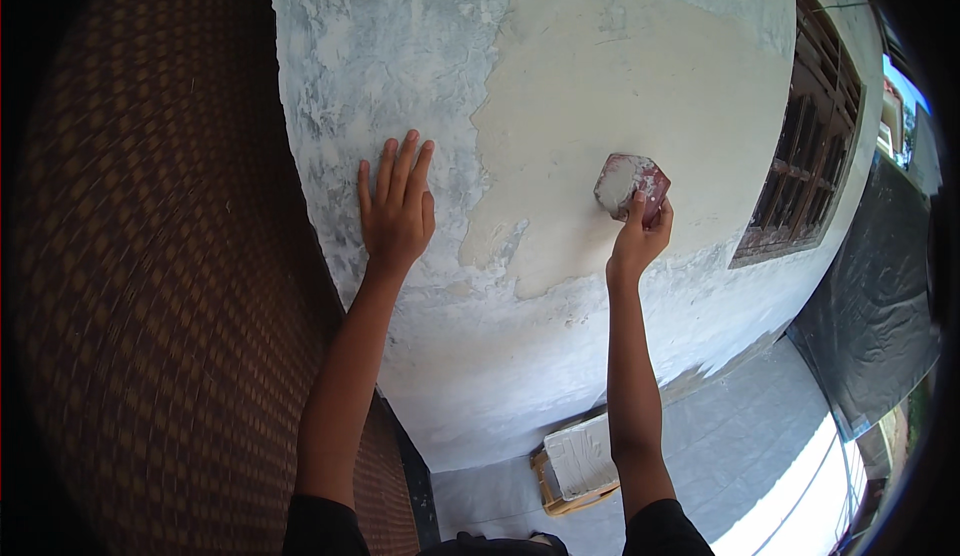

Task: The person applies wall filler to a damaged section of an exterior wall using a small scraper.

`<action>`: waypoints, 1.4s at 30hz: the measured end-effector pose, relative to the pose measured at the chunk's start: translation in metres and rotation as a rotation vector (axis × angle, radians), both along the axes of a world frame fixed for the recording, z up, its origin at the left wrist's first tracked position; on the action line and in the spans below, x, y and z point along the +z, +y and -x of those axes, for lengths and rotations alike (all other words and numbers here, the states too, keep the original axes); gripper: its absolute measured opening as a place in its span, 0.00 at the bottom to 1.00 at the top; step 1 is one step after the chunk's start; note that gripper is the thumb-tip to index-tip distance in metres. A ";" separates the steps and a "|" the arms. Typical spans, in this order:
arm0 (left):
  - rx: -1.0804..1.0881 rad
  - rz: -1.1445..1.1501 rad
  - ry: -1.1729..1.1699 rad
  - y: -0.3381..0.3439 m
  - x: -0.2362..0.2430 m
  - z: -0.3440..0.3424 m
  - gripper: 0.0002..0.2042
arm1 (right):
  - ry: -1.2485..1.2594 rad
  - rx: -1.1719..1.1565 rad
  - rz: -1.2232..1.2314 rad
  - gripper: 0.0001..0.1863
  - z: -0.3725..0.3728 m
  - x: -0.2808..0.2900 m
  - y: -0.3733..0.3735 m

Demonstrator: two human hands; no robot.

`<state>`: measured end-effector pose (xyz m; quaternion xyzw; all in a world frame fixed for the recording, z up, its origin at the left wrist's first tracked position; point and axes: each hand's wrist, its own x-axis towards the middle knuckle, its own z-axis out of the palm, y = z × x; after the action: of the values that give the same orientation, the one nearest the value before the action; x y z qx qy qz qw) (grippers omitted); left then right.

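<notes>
My left hand lies flat on the bluish-white wall, palm to the surface and fingers spread. My right hand grips a dark red sanding block, smeared with pale plaster dust, from its lower edge. The block is up against a large beige plaster patch, whose ragged edge borders the whitish coat. My right thumb shows on the near side; the other fingers are partly hidden behind the block.
A woven brown panel meets the wall's left edge. At the right is a dark-framed window with bars. Below, grey sheeting covers the floor, with a plaster-smeared box by the wall. A dark tarp hangs at the far right.
</notes>
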<state>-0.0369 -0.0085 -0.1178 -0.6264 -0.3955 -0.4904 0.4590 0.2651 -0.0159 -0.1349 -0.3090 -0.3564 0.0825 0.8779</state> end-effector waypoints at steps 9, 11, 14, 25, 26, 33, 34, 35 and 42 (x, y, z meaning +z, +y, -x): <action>-0.001 0.005 -0.001 0.001 -0.001 0.000 0.24 | -0.203 0.154 -0.121 0.17 0.012 -0.017 -0.013; -0.002 0.006 -0.002 0.001 -0.001 0.001 0.24 | -0.420 0.076 -0.081 0.15 0.016 -0.025 -0.006; 0.000 0.000 -0.002 0.001 -0.001 0.001 0.24 | -0.291 -0.011 -0.015 0.17 0.003 -0.020 0.007; 0.000 -0.004 -0.002 0.000 0.000 0.000 0.24 | -0.037 0.070 -0.137 0.19 -0.019 -0.006 -0.006; -0.001 -0.004 -0.001 0.000 0.000 0.000 0.24 | -0.120 0.122 -0.171 0.18 -0.011 -0.008 0.000; -0.010 -0.002 -0.005 0.000 0.000 0.000 0.24 | 0.002 -0.075 -0.019 0.20 -0.024 0.004 0.006; -0.018 0.002 -0.006 0.000 0.000 -0.001 0.24 | 0.087 -0.080 -0.033 0.22 -0.037 0.003 0.008; -0.016 0.002 -0.007 0.000 0.000 -0.001 0.24 | 0.125 -0.080 -0.039 0.22 -0.043 0.005 0.003; -0.004 0.001 -0.004 0.000 0.000 0.000 0.24 | -0.335 0.132 -0.078 0.19 0.015 -0.006 -0.001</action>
<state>-0.0372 -0.0083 -0.1183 -0.6265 -0.3956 -0.4923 0.4567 0.2502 -0.0166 -0.1406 -0.2603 -0.5200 0.0735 0.8102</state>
